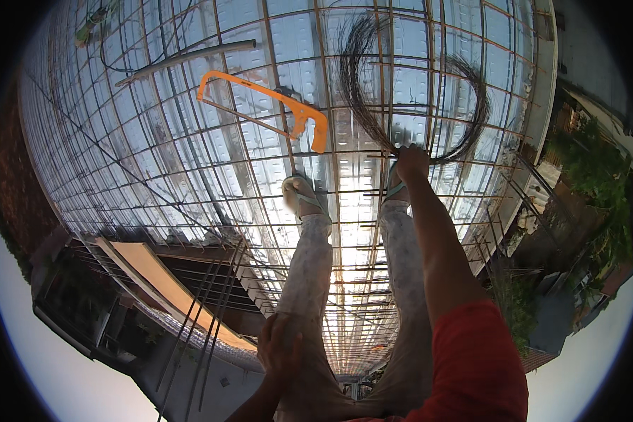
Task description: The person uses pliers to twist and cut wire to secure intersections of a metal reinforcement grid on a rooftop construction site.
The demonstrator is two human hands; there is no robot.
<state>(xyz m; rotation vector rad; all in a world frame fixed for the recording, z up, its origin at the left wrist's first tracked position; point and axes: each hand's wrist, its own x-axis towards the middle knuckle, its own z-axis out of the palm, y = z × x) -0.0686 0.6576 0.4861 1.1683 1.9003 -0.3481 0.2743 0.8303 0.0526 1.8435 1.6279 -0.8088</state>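
Observation:
My right hand is closed round the middle of a bundle of thin dark tie wire, just in front of my right foot. The bundle curves up on both sides in an open loop, its loose ends fanned out over the rebar. My left hand rests on my left thigh with its fingers lying over the trouser cloth, holding nothing. An orange hacksaw lies on the rebar ahead of my left foot, its handle toward the wire.
A rebar grid covers the pale metal decking that I stand on. A grey pipe lies at the far left. Upright bars rise beside an opening with an orange-brown board. The deck's right edge borders greenery.

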